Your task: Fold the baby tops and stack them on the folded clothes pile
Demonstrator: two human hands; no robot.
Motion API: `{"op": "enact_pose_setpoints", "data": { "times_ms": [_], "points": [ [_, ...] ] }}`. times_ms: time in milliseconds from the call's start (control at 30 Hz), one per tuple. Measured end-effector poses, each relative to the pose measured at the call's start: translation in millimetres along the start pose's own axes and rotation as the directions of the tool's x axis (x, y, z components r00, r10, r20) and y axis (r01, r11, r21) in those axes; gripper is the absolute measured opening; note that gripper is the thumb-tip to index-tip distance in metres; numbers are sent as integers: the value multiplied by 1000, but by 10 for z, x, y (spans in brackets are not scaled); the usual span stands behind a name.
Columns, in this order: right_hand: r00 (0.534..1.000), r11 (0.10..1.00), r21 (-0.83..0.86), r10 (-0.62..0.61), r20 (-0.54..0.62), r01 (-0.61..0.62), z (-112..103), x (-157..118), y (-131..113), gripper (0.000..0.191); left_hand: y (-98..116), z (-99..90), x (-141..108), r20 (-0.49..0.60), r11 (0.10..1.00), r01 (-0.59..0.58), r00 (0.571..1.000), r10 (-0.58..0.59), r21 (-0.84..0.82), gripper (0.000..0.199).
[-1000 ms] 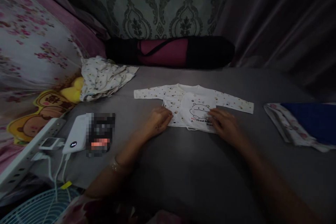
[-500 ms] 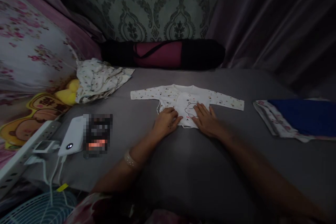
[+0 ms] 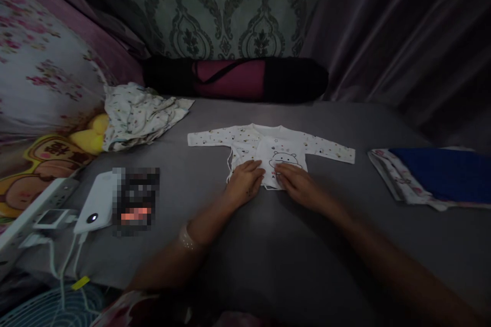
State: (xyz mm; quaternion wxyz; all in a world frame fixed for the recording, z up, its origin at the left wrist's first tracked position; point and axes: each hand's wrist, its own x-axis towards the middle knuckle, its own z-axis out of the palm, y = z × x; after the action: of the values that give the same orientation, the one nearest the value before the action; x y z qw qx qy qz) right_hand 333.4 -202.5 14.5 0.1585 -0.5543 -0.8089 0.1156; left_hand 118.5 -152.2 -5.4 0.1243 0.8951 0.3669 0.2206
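One small white shirt (image 3: 264,144), laid flat, sleeves spread, mid-way across the grey sheet (image 3: 345,179). Left hand (image 3: 245,181): fingers close together, on the shirt's near left front. Right hand (image 3: 302,185): fingers narrow, over the animal print (image 3: 286,157); in this dimness I cannot tell whether either pinches cloth. Step in hand, I judge: smoothing the front. The next move calls for light fingertips, clear of the side tie (image 3: 229,166).

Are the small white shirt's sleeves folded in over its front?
No, both sleeves of the shirt lie stretched out to either side on the grey surface.
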Motion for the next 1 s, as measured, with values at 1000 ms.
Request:
{"op": "enact_pose_setpoints", "data": {
  "times_ms": [1000],
  "points": [
    [843, 838, -116, 513, -165, -533, 193, 1848, 20, 35, -2, -14, 13, 52, 996, -88, 995, 86, 32, 24]
  ]
}}
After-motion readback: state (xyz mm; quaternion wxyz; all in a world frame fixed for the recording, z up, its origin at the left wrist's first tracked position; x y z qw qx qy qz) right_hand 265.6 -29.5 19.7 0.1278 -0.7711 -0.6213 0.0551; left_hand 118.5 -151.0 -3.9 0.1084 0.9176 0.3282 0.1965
